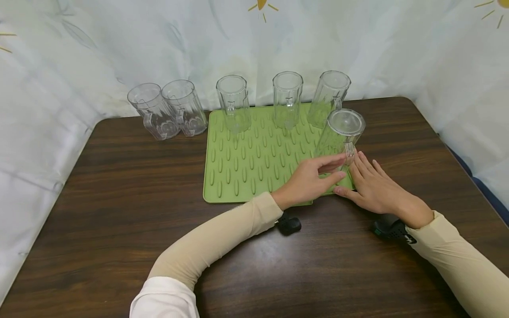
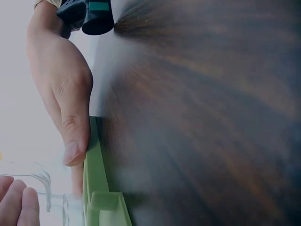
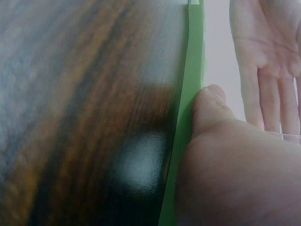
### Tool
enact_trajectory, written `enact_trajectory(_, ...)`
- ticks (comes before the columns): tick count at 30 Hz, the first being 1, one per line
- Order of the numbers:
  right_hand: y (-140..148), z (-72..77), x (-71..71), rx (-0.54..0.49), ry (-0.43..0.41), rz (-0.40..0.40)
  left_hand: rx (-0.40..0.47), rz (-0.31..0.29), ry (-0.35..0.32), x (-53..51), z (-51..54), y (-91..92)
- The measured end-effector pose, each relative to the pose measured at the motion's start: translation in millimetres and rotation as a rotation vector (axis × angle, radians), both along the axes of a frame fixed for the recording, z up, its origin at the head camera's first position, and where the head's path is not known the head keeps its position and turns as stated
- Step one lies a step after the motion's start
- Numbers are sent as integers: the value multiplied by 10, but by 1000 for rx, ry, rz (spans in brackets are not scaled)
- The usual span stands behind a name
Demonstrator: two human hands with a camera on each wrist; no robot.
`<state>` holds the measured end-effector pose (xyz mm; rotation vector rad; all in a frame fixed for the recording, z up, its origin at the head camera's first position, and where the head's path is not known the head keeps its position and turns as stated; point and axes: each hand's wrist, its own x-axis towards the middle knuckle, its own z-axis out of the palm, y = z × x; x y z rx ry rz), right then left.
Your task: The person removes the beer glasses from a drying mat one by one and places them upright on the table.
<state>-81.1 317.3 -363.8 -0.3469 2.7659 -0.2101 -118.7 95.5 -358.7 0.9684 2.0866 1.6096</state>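
Observation:
At the front right of the green mat (image 1: 254, 176), a clear mug (image 1: 336, 137) stands with its thick base up. My left hand (image 1: 308, 181) reaches across the mat's front edge, fingers extended beside the mug's handle; contact is unclear. Its fingertips (image 2: 21, 202) show near the glass in the left wrist view. My right hand (image 1: 375, 187) lies flat at the mat's right corner, fingers spread, close to the mug. In the left wrist view the right hand (image 2: 68, 89) has its thumb by the mat's edge (image 2: 96, 160). The right wrist view shows the left palm (image 3: 270, 56) facing it.
Along the back of the mat are three clear mugs (image 1: 234, 104) (image 1: 288, 101) (image 1: 328, 99). Two more mugs (image 1: 155, 112) (image 1: 186, 108) stand on the dark wooden table (image 1: 139, 185), left of the mat. White curtains (image 1: 139, 44) hang behind.

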Motion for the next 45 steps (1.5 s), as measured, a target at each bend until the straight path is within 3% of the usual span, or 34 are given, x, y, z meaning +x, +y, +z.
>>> enact_trajectory(7, -1, 8, 8, -16, 13, -1, 26, -40, -1, -3, -16, 41)
enact_trajectory(11, -5, 11, 13, -33, 9, -6, 34, -30, 5, 4, -29, 53)
enact_trajectory(17, -11, 4, 4, -42, 6, -3, 79, 52, -14, 39, -29, 72)
enact_trajectory(22, -30, 2, -2, -26, 13, -2, 90, 120, 10, 54, -9, 79)
enact_trajectory(26, -38, 2, -1, -13, 25, 1, 106, 145, 12, 59, 12, 56)
enact_trajectory(34, -35, 3, -5, -11, 27, -9, 147, 154, -31, 58, 34, -38)
enact_trajectory(45, -23, 11, 2, -37, 14, -2, 141, 110, 23, 86, 85, -271)
